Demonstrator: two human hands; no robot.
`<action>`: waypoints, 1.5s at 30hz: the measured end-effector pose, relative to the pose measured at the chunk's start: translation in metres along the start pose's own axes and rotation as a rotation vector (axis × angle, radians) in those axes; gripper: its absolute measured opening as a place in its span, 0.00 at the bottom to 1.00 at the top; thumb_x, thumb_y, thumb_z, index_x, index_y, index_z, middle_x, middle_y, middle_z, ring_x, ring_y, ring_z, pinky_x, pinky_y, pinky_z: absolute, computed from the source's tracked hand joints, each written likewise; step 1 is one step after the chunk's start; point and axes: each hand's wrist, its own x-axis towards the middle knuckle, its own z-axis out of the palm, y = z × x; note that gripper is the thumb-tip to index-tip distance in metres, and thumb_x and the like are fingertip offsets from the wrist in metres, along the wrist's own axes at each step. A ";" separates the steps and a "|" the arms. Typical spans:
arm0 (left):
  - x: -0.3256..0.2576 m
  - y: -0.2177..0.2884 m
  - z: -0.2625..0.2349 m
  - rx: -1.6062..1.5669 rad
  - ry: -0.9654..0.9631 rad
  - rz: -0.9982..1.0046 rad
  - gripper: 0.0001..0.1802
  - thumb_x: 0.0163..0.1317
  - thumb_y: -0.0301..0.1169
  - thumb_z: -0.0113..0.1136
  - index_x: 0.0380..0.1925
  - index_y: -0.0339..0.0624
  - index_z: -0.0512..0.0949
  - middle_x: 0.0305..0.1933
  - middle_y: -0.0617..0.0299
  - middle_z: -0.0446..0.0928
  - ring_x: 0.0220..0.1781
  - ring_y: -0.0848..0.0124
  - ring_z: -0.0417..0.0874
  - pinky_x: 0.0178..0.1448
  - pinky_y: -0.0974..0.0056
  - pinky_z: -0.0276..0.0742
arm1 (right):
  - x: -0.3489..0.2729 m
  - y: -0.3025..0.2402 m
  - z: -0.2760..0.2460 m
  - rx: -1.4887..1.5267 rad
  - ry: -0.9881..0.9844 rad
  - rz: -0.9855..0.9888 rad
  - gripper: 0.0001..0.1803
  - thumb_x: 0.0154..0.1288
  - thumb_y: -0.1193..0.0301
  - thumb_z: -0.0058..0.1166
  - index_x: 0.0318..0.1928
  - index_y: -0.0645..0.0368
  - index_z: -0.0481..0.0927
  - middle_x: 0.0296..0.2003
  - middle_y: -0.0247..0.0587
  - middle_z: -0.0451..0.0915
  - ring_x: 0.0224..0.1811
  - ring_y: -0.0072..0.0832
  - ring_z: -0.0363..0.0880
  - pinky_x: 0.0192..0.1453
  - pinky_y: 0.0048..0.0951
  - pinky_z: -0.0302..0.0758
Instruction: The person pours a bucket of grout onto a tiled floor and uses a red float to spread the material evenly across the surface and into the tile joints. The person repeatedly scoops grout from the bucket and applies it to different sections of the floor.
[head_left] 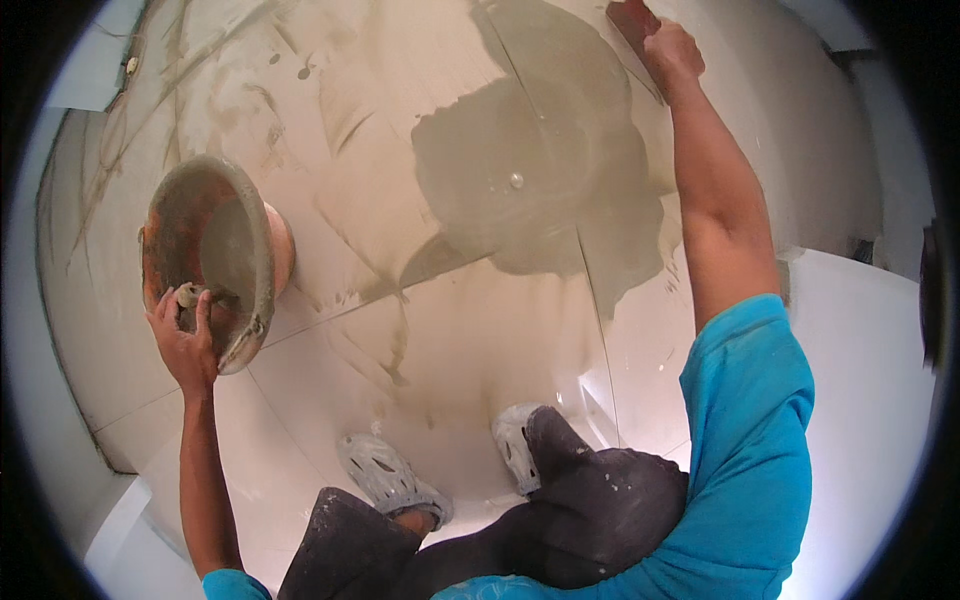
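At the left, a round orange bucket [272, 240], caked with grey-green grout, stands tilted in view with wet grout [232, 240] inside. My left hand [187, 335] is at its near rim, fingers closed around a rounded, smeared handle-like end [187, 295]; the rest of that object dips into the bucket and its kind is unclear. My right arm is stretched far forward. In my right hand [676, 52] is a flat dark-red float [632, 28], held at the right edge of a pool of wet grout [540, 150] on the tiles.
Pale floor tiles [470, 340] carry grout smears and dark joint lines. A small shiny bump [516, 181] shows in the grout pool. My grey clogs [390, 475] stand near the pool's front side. Walls [850, 330] bound the floor at left and right.
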 end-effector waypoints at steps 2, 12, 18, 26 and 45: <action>-0.002 0.004 -0.002 0.018 -0.008 -0.024 0.20 0.61 0.42 0.62 0.47 0.41 0.79 0.57 0.49 0.73 0.64 0.53 0.69 0.75 0.49 0.49 | 0.001 -0.015 0.006 0.019 -0.001 0.033 0.17 0.63 0.56 0.48 0.45 0.50 0.82 0.45 0.47 0.82 0.50 0.44 0.79 0.52 0.42 0.74; -0.002 -0.003 0.002 -0.019 0.008 -0.049 0.21 0.61 0.43 0.62 0.48 0.40 0.78 0.59 0.50 0.72 0.64 0.53 0.69 0.75 0.50 0.48 | 0.063 -0.076 0.069 0.175 -0.285 -0.989 0.15 0.62 0.60 0.54 0.46 0.50 0.81 0.42 0.47 0.82 0.46 0.43 0.80 0.50 0.39 0.75; -0.002 -0.004 0.003 0.049 0.006 -0.006 0.21 0.61 0.43 0.62 0.47 0.40 0.78 0.57 0.50 0.74 0.62 0.54 0.71 0.75 0.52 0.49 | -0.008 -0.084 0.015 -0.061 -0.393 -0.941 0.15 0.65 0.58 0.51 0.48 0.49 0.81 0.43 0.42 0.83 0.45 0.40 0.80 0.50 0.38 0.75; 0.002 -0.002 0.000 0.033 -0.021 0.020 0.20 0.62 0.43 0.62 0.47 0.40 0.78 0.55 0.50 0.75 0.60 0.55 0.72 0.72 0.54 0.56 | -0.029 -0.008 -0.021 0.037 -0.160 -0.443 0.19 0.65 0.54 0.51 0.49 0.48 0.81 0.44 0.42 0.83 0.47 0.41 0.80 0.52 0.40 0.74; 0.001 -0.009 0.003 0.054 0.025 0.049 0.23 0.62 0.44 0.62 0.49 0.38 0.77 0.55 0.49 0.74 0.59 0.56 0.73 0.64 0.57 0.65 | -0.092 -0.018 0.002 -0.079 -0.249 -0.585 0.16 0.60 0.61 0.52 0.48 0.46 0.78 0.40 0.43 0.83 0.43 0.42 0.81 0.46 0.42 0.75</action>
